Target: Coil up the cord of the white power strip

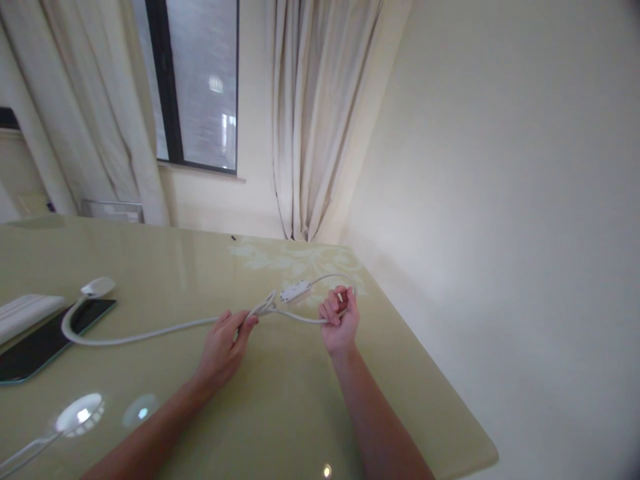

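Observation:
A white cable runs across the glossy table from a white end piece on the left to my hands. My left hand pinches it just left of a looped, bunched part of the cable. Past the bunch, the cable reaches my right hand, whose curled fingers grip it with the palm turned up. From behind that hand a thinner-looking stretch arcs back to a small white rectangular block with markings too small to read. The block lies just beyond the bunch, between my hands.
On the left, a white oblong object rests by a dark flat panel. A tiny black object lies near the far edge of the pale green table. Curtains hang behind; a wall borders the right side.

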The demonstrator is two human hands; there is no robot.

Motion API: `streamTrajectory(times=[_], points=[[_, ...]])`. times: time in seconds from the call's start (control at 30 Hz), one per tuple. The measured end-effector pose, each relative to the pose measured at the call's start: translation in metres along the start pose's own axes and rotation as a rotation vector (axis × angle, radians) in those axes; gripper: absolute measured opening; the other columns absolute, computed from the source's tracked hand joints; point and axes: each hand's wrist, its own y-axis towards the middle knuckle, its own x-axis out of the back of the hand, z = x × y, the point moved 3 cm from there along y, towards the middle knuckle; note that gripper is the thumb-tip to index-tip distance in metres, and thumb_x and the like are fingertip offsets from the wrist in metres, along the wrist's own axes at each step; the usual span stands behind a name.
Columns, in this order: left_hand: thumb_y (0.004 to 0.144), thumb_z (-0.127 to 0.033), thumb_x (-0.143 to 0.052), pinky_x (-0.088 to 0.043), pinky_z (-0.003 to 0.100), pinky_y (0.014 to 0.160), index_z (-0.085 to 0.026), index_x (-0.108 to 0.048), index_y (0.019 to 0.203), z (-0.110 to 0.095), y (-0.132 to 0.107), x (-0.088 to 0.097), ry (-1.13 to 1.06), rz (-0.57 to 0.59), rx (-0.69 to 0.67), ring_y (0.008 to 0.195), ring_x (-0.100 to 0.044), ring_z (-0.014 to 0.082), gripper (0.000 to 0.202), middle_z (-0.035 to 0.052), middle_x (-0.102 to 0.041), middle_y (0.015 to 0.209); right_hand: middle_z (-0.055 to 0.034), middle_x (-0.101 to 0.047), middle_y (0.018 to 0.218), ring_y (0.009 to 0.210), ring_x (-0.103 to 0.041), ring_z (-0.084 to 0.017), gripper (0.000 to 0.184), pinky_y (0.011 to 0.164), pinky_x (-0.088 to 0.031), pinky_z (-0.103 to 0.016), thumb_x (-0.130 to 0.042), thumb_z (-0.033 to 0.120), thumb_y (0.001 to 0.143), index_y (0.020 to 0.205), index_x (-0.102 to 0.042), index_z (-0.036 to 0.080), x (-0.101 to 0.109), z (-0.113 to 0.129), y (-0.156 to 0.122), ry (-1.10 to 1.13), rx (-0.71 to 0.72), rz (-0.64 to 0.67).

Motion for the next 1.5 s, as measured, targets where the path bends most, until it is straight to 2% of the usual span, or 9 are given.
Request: streamTrajectory(times=[0.17, 0.3, 0.57, 0.7, 0.8, 0.9, 1.03, 1.33, 1.5], points=[[0.099, -0.057, -0.042, -0.045, 0.037, 0.087, -0.025, -0.07, 0.086, 0.0, 0.004, 0.005, -0.078, -0.019, 0.07, 0.073, -0.059, 0.0234, 0.045, 0.0002, -0.064, 0.068, 0.0099, -0.035, 0.054, 0.04, -0.02, -0.008, 0.037, 0.044, -0.022, -0.024, -0.065, 0.06, 0.086, 0.079, -0.059, 0.024, 0.004, -0.006, 0.004, 0.049, -0.012, -0.034], [0.098, -0.06, -0.041, -0.043, 0.033, 0.07, -0.024, -0.069, 0.088, 0.009, 0.008, 0.011, -0.132, -0.067, 0.149, 0.074, -0.058, 0.0233, 0.048, 0.0012, -0.063, 0.072, 0.0013, -0.058, 0.066, 0.055, -0.049, -0.012, 0.041, 0.051, -0.04, -0.023, -0.073, 0.061, 0.075, 0.077, -0.063, 0.022, -0.002, -0.017, 0.002, -0.036, -0.025, -0.068], [0.096, -0.053, -0.05, -0.035, 0.046, 0.102, -0.024, -0.074, 0.079, 0.012, 0.014, 0.019, 0.03, -0.23, -0.037, 0.101, -0.063, 0.028, 0.042, 0.0091, -0.071, 0.107, 0.0014, -0.058, 0.061, 0.051, -0.052, -0.012, 0.046, 0.052, -0.042, -0.024, -0.054, 0.062, 0.097, 0.088, -0.071, 0.02, -0.028, -0.027, -0.027, -0.434, 0.011, 0.434], [0.098, -0.052, -0.05, -0.045, 0.038, 0.088, -0.023, -0.071, 0.08, 0.003, 0.008, 0.017, -0.113, -0.14, -0.021, 0.089, -0.063, 0.0256, 0.04, 0.0068, -0.069, 0.091, -0.0006, -0.063, 0.063, 0.052, -0.055, -0.012, 0.051, 0.056, -0.044, -0.024, -0.044, 0.058, 0.104, 0.086, -0.073, 0.02, -0.033, -0.035, -0.038, -0.654, 0.09, 0.449], [0.099, -0.053, -0.048, -0.045, 0.032, 0.072, -0.023, -0.067, 0.085, -0.006, 0.001, 0.016, -0.203, -0.058, 0.049, 0.074, -0.06, 0.0225, 0.038, 0.0021, -0.064, 0.075, -0.0024, -0.07, 0.078, 0.063, -0.061, -0.014, 0.033, 0.066, -0.048, -0.026, -0.05, 0.045, 0.103, 0.098, -0.074, 0.023, -0.039, -0.044, -0.047, -0.833, 0.206, 0.518], [0.099, -0.051, -0.051, -0.044, 0.032, 0.073, -0.023, -0.064, 0.079, -0.017, -0.006, 0.016, -0.184, -0.02, -0.036, 0.073, -0.057, 0.0216, 0.037, 0.0021, -0.062, 0.074, -0.0048, -0.072, 0.091, 0.079, -0.064, -0.018, 0.024, 0.079, -0.05, -0.029, -0.053, 0.031, 0.1, 0.108, -0.074, 0.026, -0.041, -0.052, -0.054, -0.951, 0.336, 0.548], [0.101, -0.043, -0.05, -0.045, 0.033, 0.08, -0.024, -0.062, 0.077, -0.027, -0.015, 0.007, -0.189, 0.141, -0.171, 0.074, -0.055, 0.0215, 0.033, 0.0024, -0.061, 0.072, -0.0054, -0.07, 0.094, 0.075, -0.063, -0.016, 0.025, 0.075, -0.052, -0.029, -0.048, 0.032, 0.102, 0.114, -0.068, 0.024, -0.038, -0.057, -0.055, -0.835, 0.316, 0.416], [0.102, -0.038, -0.051, -0.045, 0.037, 0.091, -0.023, -0.063, 0.081, -0.046, -0.024, -0.004, -0.277, 0.452, -0.307, 0.078, -0.059, 0.0215, 0.028, 0.0036, -0.064, 0.076, 0.0061, -0.062, 0.077, 0.049, -0.048, -0.01, 0.041, 0.046, -0.037, -0.018, -0.06, 0.06, 0.092, 0.111, -0.039, 0.03, -0.038, -0.072, -0.056, -0.209, -0.104, 0.194], [0.104, -0.05, -0.043, -0.046, 0.031, 0.068, -0.023, -0.066, 0.083, -0.036, -0.023, -0.011, -0.428, 0.404, -0.079, 0.069, -0.056, 0.0193, 0.042, 0.0018, -0.06, 0.072, 0.003, -0.068, 0.083, 0.051, -0.051, -0.011, 0.051, 0.046, -0.039, -0.02, -0.059, 0.052, 0.094, 0.134, -0.039, 0.029, -0.037, -0.071, -0.058, -0.2, -0.1, 0.219]])
